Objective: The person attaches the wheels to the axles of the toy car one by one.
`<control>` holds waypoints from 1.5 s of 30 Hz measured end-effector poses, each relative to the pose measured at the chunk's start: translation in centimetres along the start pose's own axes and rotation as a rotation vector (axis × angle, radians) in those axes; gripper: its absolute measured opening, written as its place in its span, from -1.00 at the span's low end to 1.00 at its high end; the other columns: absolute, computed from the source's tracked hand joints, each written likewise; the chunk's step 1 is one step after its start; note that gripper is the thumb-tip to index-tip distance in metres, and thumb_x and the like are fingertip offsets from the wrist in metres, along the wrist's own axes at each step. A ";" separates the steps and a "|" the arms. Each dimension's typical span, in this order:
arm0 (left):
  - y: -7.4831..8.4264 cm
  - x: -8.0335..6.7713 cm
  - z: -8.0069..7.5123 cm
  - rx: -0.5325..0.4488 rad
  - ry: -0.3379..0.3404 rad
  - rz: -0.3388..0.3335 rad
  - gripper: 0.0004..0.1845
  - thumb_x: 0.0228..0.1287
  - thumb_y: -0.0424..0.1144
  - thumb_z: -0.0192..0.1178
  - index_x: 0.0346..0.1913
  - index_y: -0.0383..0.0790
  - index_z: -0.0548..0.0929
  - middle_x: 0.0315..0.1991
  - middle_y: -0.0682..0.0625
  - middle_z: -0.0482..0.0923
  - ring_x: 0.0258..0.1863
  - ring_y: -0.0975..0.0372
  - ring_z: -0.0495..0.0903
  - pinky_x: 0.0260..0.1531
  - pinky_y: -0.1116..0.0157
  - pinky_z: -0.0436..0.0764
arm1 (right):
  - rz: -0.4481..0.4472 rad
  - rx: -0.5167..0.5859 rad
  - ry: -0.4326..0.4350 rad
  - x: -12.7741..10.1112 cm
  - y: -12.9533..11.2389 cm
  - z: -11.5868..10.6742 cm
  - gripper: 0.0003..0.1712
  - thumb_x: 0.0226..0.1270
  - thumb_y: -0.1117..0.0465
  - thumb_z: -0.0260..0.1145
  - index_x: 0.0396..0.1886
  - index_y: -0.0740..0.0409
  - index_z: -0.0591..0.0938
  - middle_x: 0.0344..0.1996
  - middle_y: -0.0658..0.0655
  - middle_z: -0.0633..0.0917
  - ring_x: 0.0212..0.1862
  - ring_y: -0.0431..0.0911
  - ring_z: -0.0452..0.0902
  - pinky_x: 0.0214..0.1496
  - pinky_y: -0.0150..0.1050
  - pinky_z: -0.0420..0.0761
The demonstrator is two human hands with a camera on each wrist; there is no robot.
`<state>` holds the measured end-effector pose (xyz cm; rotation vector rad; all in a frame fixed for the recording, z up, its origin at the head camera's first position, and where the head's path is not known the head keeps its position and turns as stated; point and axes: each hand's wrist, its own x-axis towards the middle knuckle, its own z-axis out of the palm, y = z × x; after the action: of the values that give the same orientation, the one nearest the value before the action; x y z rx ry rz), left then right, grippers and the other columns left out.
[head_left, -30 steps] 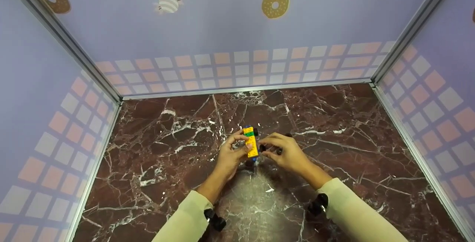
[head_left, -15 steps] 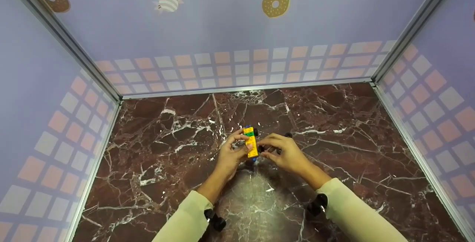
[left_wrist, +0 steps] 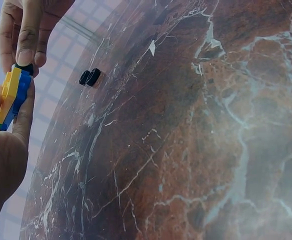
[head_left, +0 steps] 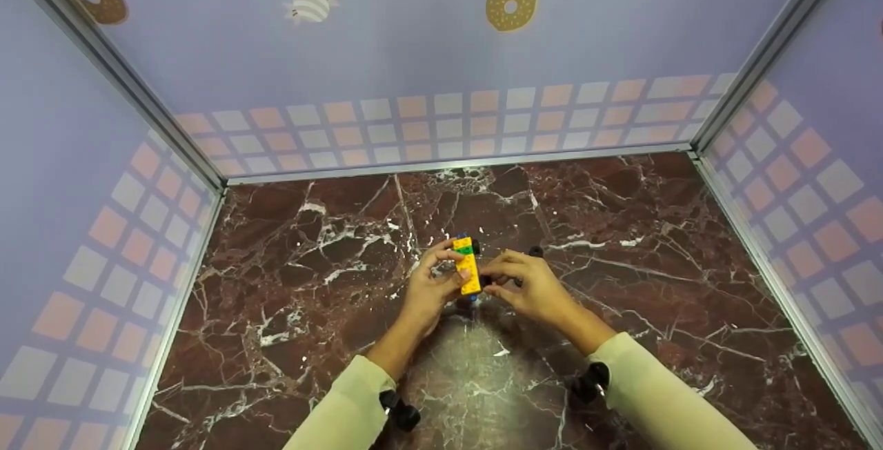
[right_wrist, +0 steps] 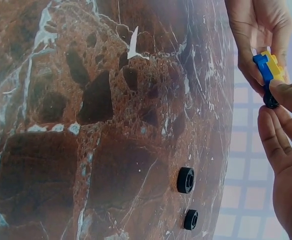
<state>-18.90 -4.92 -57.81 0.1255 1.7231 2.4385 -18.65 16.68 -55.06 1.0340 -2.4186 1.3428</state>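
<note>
My left hand grips a small toy car made of building bricks, yellow on top with a green strip and a blue base. A black wheel sits on its right side near the far end. At the near end of that same side, my right hand pinches another black wheel between thumb and fingers, right against the blue base. The right fingers partly cover this wheel in the head view. Both hands hold the car above the marbled tabletop.
Two loose black wheels stand on the marbled table, just beyond the right hand. Lilac panels with metal edging close off the table's back, left and right. Black wrist cameras are strapped at both sleeves.
The wheel in my right fingers has shifted slightly left, closer against the car's side. My left hand and the car have hardly moved.
</note>
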 end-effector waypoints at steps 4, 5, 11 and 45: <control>0.0 0.0 0.0 0.019 -0.003 0.004 -0.61 0.26 -0.45 0.36 0.09 -0.50 0.52 0.51 -0.07 0.18 0.04 -0.07 0.68 -0.08 0.14 0.82 | -0.005 -0.029 0.001 -0.1 -0.1 0.0 -0.68 0.16 0.35 0.54 -0.05 0.26 0.77 -0.17 0.15 0.73 -0.23 0.00 0.73 -0.22 -0.28 0.82; 0.0 0.0 0.0 0.020 -0.006 0.006 -0.61 0.26 -0.46 0.36 0.09 -0.50 0.52 0.51 -0.08 0.17 0.05 -0.07 0.68 -0.07 0.13 0.81 | -0.008 -0.039 0.002 -0.1 -0.1 0.0 -0.68 0.16 0.34 0.55 -0.05 0.26 0.77 -0.18 0.15 0.73 -0.24 0.00 0.73 -0.23 -0.28 0.82; 0.2 0.0 0.1 0.000 0.001 0.028 -0.63 0.28 -0.48 0.33 0.08 -0.51 0.50 0.50 -0.07 0.17 0.07 -0.09 0.66 -0.07 0.04 0.81 | -0.013 -0.066 0.017 0.3 -0.3 0.1 -0.67 0.15 0.35 0.56 -0.05 0.25 0.78 -0.23 0.16 0.71 -0.29 0.00 0.73 -0.26 -0.29 0.82; -0.1 0.0 0.5 -0.063 0.026 0.004 -0.71 0.28 -0.50 0.31 -0.03 -0.53 0.47 0.50 -0.09 0.17 -0.11 0.03 0.69 -0.12 0.08 0.82 | 0.085 0.056 0.019 0.1 -0.1 0.4 -0.67 0.12 0.39 0.56 -0.07 0.26 0.78 -0.24 0.17 0.74 -0.25 -0.03 0.75 -0.18 -0.32 0.82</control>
<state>-18.86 -4.44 -57.77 0.0903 1.6554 2.5051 -18.61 16.23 -55.14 0.9374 -2.4499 1.4480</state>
